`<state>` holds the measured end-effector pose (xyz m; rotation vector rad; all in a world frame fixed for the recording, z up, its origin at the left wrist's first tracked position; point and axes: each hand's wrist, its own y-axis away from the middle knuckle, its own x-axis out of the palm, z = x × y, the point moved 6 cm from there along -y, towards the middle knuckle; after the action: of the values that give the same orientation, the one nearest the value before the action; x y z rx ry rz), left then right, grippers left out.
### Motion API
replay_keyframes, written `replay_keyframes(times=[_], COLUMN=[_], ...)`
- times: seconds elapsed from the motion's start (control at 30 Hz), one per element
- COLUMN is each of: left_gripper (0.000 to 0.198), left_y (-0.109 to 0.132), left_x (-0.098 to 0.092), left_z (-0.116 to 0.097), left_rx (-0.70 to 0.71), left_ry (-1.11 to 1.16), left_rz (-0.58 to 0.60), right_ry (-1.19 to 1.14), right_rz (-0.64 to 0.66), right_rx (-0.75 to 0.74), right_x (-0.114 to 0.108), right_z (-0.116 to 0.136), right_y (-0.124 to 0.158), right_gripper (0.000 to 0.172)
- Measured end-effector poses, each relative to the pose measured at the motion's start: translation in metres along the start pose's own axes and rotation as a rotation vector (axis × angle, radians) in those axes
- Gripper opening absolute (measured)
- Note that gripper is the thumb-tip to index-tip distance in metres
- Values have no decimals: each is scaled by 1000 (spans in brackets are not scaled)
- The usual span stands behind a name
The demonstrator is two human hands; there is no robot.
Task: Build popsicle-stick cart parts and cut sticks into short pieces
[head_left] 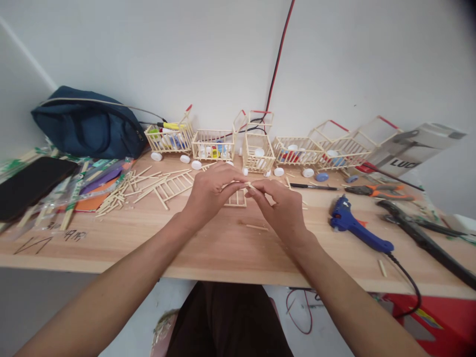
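In the head view my left hand (213,188) and my right hand (280,203) meet above the middle of the table. Both are closed, their fingertips pinching a short pale wooden stick (249,184), mostly covered by the fingers. Just under them lies a small frame of glued sticks (236,204), partly hidden by my left hand. A ladder-like stick frame (173,187) rests left of my left hand. Nearer to me, a loose stick (256,227) lies on the wood below my right hand.
Several miniature stick shopping carts (258,152) line the wall. A blue glue gun (357,229), pliers (375,191) and a pen (314,187) are at right. Loose sticks (115,197), a phone (33,186) and a blue bag (89,121) are at left.
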<state>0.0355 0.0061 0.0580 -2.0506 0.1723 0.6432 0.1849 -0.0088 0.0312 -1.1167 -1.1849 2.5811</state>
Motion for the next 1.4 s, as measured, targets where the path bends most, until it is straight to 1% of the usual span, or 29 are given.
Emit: replay_keyframes(times=[0.07, 0.27, 0.4, 0.67, 0.77, 0.87, 1.1, 1.27, 1.4], left_gripper=[10, 5, 4, 7, 10, 14, 15, 20, 20], left_y=[0, 1, 1, 5, 7, 8, 9, 14, 19], left_x=[0, 3, 5, 7, 9, 12, 15, 18, 20], left_z=[2, 13, 19, 27, 33, 38, 35, 38, 45], left_rx=[-46, -268, -367, -452, -525, -580, -601, -663, -731], left_ry=[32, 154, 197, 313, 377, 413, 446, 541, 549], left_rz=[8, 69, 92, 59, 49, 62, 90, 95, 92], right_ry=[2, -7, 17, -27, -31, -33, -26, -7, -5], right_rz=[17, 69, 104, 102, 97, 102, 125, 148, 187], right_rx=[12, 31, 44, 89, 92, 99, 104, 104, 88], right_x=[2, 6, 10, 9, 9, 9, 11, 15, 17], right_z=[-1, -4, -5, -6, -6, -6, -7, -7, -5], right_y=[0, 2, 4, 3, 3, 2, 3, 5, 6], right_gripper=[16, 17, 19, 20, 21, 23, 25, 29, 30])
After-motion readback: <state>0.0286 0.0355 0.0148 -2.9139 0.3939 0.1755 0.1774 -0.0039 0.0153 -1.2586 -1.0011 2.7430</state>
